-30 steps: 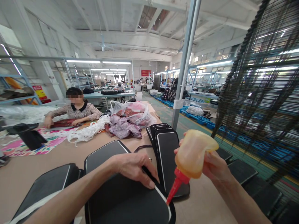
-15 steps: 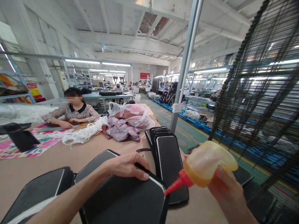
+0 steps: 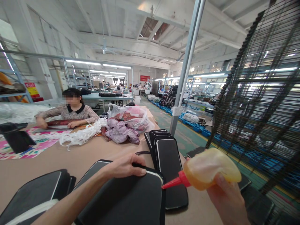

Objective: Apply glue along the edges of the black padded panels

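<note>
My right hand [image 3: 226, 200] grips a soft amber squeeze bottle [image 3: 212, 168] lying almost level, its red nozzle [image 3: 172, 183] touching the far right corner of a black padded panel [image 3: 126, 203]. My left hand [image 3: 125, 165] is closed on that panel's far edge, fingers curled over the white-trimmed rim. The panel tilts up from the tan table [image 3: 70, 156]. A fanned stack of similar black panels [image 3: 167, 156] lies just beyond the nozzle.
More black panels [image 3: 32, 193] lie at the lower left. Purple fabric [image 3: 122, 131], a plastic bag [image 3: 133, 115] and white strips [image 3: 79, 134] sit mid-table. A person [image 3: 70, 112] works across the table. A steel post [image 3: 185, 68] and a dark wire rack [image 3: 260, 93] stand on the right.
The bottle has swung from pointing downward to almost level, and its nozzle has travelled along the panel's edge to the far corner. My left hand slid farther along the rim.
</note>
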Available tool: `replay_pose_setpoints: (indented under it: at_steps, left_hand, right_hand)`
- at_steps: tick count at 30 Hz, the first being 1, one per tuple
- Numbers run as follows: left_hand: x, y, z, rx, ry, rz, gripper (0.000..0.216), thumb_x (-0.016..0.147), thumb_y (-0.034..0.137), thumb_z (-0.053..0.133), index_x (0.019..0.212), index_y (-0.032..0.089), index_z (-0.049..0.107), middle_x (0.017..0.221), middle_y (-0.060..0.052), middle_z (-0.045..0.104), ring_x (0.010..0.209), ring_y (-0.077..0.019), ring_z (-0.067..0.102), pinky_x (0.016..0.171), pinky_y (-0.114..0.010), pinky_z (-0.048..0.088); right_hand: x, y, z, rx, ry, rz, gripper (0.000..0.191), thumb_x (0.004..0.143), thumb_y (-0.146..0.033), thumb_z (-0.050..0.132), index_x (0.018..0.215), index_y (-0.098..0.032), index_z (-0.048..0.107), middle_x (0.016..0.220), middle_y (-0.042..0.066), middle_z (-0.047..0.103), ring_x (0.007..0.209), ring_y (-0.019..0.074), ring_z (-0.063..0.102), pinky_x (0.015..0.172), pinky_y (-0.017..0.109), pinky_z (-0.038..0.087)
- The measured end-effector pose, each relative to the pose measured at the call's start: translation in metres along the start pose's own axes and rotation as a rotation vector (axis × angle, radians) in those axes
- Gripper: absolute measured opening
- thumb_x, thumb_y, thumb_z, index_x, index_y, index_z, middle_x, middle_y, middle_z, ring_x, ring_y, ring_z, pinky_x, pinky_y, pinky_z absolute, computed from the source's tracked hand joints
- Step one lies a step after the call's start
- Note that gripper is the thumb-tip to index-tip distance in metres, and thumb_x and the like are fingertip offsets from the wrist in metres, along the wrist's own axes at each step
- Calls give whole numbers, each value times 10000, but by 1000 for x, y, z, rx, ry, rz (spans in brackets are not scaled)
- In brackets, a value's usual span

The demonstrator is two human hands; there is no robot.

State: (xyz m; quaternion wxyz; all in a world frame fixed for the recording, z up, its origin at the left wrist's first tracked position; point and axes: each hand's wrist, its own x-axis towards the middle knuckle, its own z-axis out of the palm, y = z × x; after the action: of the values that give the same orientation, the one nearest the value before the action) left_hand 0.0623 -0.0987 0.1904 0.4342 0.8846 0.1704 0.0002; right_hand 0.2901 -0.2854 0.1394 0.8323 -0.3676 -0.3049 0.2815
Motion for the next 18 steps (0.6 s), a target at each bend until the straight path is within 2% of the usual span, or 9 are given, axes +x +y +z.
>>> replay_pose_setpoints:
  at_steps: [4,9,18]
  left_hand:
    - [1,-5,1,-22,29,1,279,809,412,547,865,164,663,774,17,585,741,-142,507,652,-210,344]
    - [3,-8,3,-93,46,-36,277,778,425,565,797,154,623,700,34,509,686,-124,449,619,-209,325]
    - [9,-20,5,-219,45,-76,339,747,483,581,756,144,589,661,37,464,632,-104,396,549,-204,291]
  right_hand:
    - [-1,0,3,54,4,-2,500,728,-346,733,1201,-315,576,1045,59,682,1039,364,590,925,566,446]
    - [-5,-3,12,105,66,70,650,685,-356,765,1279,-316,503,1021,62,688,1047,364,585,915,564,455]
    - [-11,4,1,22,-7,91,543,748,-379,701,1259,-328,523,1031,44,687,1063,350,580,918,546,464]
